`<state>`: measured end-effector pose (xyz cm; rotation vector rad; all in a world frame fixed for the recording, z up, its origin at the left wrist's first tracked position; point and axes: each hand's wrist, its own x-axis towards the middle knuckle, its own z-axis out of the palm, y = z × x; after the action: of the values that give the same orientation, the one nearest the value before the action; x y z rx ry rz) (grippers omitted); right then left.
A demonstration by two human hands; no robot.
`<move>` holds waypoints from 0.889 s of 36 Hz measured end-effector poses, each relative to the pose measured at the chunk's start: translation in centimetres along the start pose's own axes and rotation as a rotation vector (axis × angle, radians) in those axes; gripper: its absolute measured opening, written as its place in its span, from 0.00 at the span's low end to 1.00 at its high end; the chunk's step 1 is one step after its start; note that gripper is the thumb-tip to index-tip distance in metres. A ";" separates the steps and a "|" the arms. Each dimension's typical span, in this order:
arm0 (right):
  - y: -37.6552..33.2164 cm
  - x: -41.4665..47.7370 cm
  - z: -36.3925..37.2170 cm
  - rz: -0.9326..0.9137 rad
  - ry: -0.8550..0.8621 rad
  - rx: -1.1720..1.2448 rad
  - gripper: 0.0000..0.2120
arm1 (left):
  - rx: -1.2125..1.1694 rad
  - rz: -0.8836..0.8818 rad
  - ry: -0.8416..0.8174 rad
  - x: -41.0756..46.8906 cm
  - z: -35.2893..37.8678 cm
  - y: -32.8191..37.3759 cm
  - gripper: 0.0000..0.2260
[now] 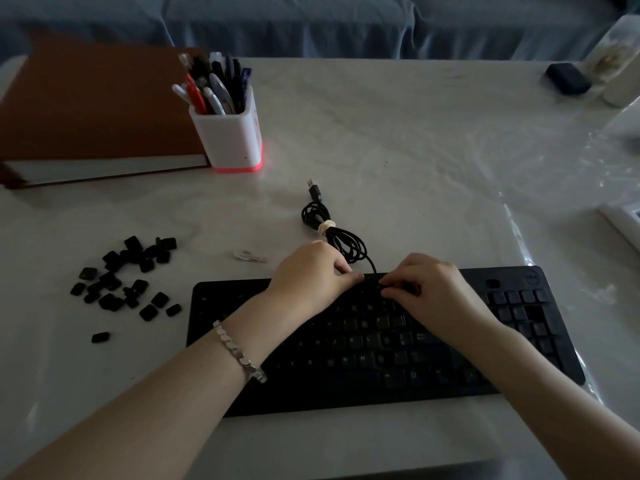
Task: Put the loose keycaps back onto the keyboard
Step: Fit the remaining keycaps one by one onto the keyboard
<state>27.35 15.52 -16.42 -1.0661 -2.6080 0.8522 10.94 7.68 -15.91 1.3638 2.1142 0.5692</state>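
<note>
Fingers of left hand (308, 273) and right hand (429, 289) curl on the keyboard (349, 348). If they pinch something, I cannot tell.

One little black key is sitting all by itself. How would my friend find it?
Find the black keyboard on the white table, then look left to the heap of loose keycaps. The lone keycap lies nearer the person than the heap, by itself, touching none of the others.

dim light over a pale table (398, 133), blue-grey cloth (311, 22) draped behind.
</note>
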 end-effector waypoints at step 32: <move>0.7 -0.5 -1.3 0.000 -0.001 -0.097 0.05 | 0.029 0.009 0.074 -0.4 1.1 -0.7 0.10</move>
<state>28.56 16.15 -15.73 -1.0894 -2.6747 0.7336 11.28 7.06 -17.08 1.3888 2.1836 0.6040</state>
